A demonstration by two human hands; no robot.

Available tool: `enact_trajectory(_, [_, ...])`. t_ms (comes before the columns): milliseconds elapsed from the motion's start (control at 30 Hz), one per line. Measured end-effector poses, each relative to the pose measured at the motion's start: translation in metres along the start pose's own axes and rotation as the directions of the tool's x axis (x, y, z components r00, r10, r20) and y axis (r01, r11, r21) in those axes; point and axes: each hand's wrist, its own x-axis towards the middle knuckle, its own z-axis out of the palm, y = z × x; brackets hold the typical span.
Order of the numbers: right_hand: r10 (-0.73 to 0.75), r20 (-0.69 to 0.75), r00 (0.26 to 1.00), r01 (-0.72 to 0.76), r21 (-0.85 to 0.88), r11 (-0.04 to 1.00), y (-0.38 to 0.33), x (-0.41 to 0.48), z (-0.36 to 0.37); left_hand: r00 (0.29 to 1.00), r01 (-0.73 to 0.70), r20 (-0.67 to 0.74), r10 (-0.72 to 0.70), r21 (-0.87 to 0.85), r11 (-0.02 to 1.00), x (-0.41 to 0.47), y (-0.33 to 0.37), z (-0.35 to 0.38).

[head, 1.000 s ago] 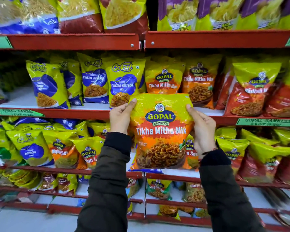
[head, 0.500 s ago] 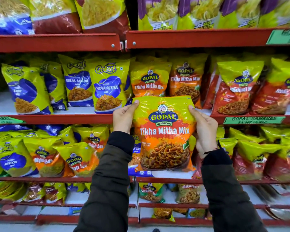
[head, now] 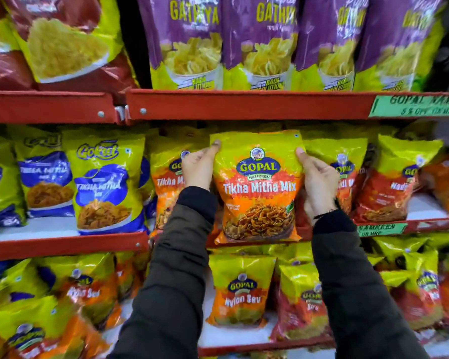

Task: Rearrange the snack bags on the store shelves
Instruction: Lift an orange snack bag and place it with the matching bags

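Note:
An orange and yellow Gopal Tikha Mitha Mix bag [head: 258,187] is held upright at the front of the middle red shelf [head: 62,244]. My left hand [head: 198,168] grips its left edge and my right hand [head: 318,181] grips its right edge. The bag's bottom hangs level with the shelf lip. Behind it stand more Tikha Mitha Mix bags [head: 166,177], partly hidden by the held bag and my hands.
Blue and yellow Gokul bags [head: 104,185] fill the shelf's left part, red Gopal bags [head: 389,182] its right. Purple Gathiya bags [head: 265,42] stand on the shelf above. Nylon Sev bags [head: 240,291] sit below. Green price labels [head: 420,106] hang on shelf edges.
Both hands have lifted the Tikha Mitha Mix bag and pushed it toward the middle shelf. The view has moved closer and upward.

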Motion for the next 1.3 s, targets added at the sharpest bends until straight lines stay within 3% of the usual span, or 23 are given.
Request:
enact_trajectory(100, [-0.038,-0.027,0.999,0.037,-0.046,0.998,0.014,0.028,0.007,0.998,-0.042,-0.051,0.044,0.040,0.998,0.025,-0.011,0.019])
enact_trajectory(400, [0.035,-0.119,0.992,-0.047,-0.101,0.994,0.064,0.068,0.013,0.989,-0.061,-0.099,0.107,0.389,0.919,0.059,-0.058,0.029])
enact_trajectory(500, [0.030,-0.115,0.993,-0.041,-0.096,0.995,0.068,0.067,0.014,0.989,-0.071,-0.090,0.120,0.426,0.902,0.060,-0.056,0.032])
enact_trajectory(600, [0.021,-0.101,0.995,-0.045,-0.238,0.970,0.068,0.058,0.009,0.982,-0.137,-0.062,0.179,0.421,0.897,0.049,-0.052,0.028])
enact_trajectory(733, [-0.233,-0.043,0.971,0.179,-0.513,0.840,0.071,0.013,0.002,0.935,-0.309,-0.030,0.355,0.425,0.851,0.013,-0.051,0.006])
enact_trajectory(800, [-0.343,0.036,0.939,0.312,-0.511,0.801,0.075,-0.020,0.003,0.906,-0.392,0.017,0.423,0.409,0.824,-0.009,-0.052,-0.006])
enact_trajectory(933, [-0.389,0.171,0.905,0.421,-0.480,0.770,0.084,-0.072,0.010,0.845,-0.511,0.135,0.517,0.488,0.708,-0.044,-0.058,-0.038])
enact_trajectory(1100, [-0.292,0.259,0.920,0.384,-0.467,0.796,0.118,-0.139,0.011,0.855,-0.484,0.141,0.500,0.563,0.670,-0.082,-0.080,-0.106])
enact_trajectory(1300, [0.046,0.429,0.902,0.233,-0.575,0.784,0.195,-0.202,0.005,0.943,-0.274,0.031,0.332,0.637,0.720,-0.103,-0.127,-0.192])
